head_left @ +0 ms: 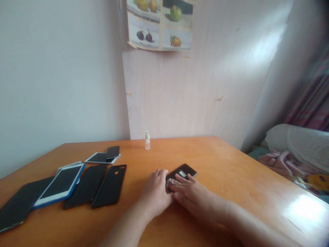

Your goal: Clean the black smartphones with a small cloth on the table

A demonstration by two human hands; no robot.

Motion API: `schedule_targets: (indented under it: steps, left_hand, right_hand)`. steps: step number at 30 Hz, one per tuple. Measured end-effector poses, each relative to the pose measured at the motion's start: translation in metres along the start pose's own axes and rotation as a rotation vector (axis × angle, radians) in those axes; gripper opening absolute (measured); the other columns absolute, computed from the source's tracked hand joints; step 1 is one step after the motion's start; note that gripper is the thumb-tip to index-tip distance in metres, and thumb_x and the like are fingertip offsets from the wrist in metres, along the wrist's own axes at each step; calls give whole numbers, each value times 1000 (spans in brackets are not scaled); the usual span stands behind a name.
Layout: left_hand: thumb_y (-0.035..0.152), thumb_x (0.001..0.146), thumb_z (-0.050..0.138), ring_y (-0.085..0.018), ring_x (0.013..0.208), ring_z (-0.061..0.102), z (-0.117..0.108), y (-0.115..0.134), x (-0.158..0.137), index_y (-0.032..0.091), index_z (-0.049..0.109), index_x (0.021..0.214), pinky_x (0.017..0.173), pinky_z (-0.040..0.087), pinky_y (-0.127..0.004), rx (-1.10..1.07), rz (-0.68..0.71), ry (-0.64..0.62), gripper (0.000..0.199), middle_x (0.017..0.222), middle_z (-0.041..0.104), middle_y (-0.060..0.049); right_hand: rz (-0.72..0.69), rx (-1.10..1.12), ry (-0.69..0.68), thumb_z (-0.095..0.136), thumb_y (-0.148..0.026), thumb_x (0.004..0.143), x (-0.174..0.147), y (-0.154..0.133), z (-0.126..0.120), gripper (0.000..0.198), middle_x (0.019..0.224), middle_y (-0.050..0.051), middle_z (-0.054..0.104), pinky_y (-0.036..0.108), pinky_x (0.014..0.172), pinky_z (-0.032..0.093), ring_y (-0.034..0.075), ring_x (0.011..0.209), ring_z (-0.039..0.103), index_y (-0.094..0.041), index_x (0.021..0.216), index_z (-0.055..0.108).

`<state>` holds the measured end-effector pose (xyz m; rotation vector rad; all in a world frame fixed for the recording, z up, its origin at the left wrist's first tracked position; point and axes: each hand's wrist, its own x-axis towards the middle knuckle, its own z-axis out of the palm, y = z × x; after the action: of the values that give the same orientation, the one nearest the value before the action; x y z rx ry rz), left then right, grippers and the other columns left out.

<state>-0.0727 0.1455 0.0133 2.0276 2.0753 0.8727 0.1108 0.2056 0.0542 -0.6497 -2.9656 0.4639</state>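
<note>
A dark phone (187, 168), with a small pale label on its upper face, lies slanted on the table in front of me. My left hand (157, 192) grips the phone's near left end, fingers on the far side and thumb on the near side. Across the phone from the right comes my right hand (191, 194), its fingers stretched out and resting flat on the surface. Something small, pale and shiny (169, 184) shows by the right fingertips; I cannot make out what it is. Part of the phone is hidden under both hands.
To the left lie a black case (110, 186), another dark slab (86, 186), a blue-edged white tablet (61, 185) and a large dark tablet (24, 200). Behind them a white tablet (99, 157) carries a small dark phone (112, 152). A clear pump bottle (147, 141) stands near the table's (221, 161) back edge.
</note>
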Motion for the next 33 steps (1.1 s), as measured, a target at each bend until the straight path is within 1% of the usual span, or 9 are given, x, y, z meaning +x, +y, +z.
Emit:
schedule_targets:
  steps: [2,8,10,15,17,21,23,28,33]
  left_hand:
    - [30,69,64,-26,107,53,0,0,0,21,52,112,91,41,-33,1,-7,-10,46,110,60,-9]
    - [28,67,64,-26,111,53,2,1,2,19,47,123,97,40,-35,31,-47,-11,59,117,59,-11]
    - [29,66,64,-27,113,53,3,1,2,16,45,127,98,40,-36,28,-48,-3,65,119,59,-13]
    - [29,68,63,-28,117,53,3,1,2,14,39,134,100,40,-37,-3,-68,7,71,126,56,-16]
    - [29,68,63,-29,116,54,1,3,2,14,39,134,99,41,-37,-6,-79,-5,72,124,57,-16]
    - [29,65,65,-29,115,54,0,6,3,13,36,136,100,40,-37,15,-102,-22,79,124,56,-16]
    - [29,64,65,-29,114,54,1,5,4,13,35,136,99,40,-37,11,-99,-13,79,124,56,-16]
    - [26,67,62,-29,113,54,5,1,4,11,33,137,98,40,-37,-23,-60,28,77,124,56,-17]
    - [32,65,66,-30,116,53,4,2,5,12,28,141,102,37,-40,-6,-89,-11,87,128,54,-17]
  right_hand:
    - [1,8,-4,25,-41,100,3,2,0,48,151,3,40,58,115,9,27,143,23,-31,145,38]
    - [419,-104,85,20,-45,99,13,43,-3,53,152,4,36,70,109,5,34,145,11,-26,147,37]
    - [360,-84,92,20,-44,100,12,36,-1,53,152,4,37,68,110,6,33,145,11,-27,146,37]
    - [17,32,31,19,-41,101,14,2,4,49,153,0,35,62,113,9,28,145,17,-36,148,30]
    - [75,8,55,21,-41,101,18,8,3,48,152,0,38,64,113,6,29,144,19,-36,147,33]
    - [354,-58,143,21,-42,100,26,32,1,50,150,4,40,70,109,4,34,144,18,-28,143,42]
    - [330,-51,142,21,-43,100,26,30,2,50,151,4,39,68,110,6,33,144,17,-27,143,42]
    - [49,26,60,20,-42,101,26,8,7,48,152,2,37,64,112,8,27,144,21,-35,147,33]
    - [361,-41,123,21,-42,100,32,36,3,50,154,3,33,70,109,4,32,145,16,-30,146,35]
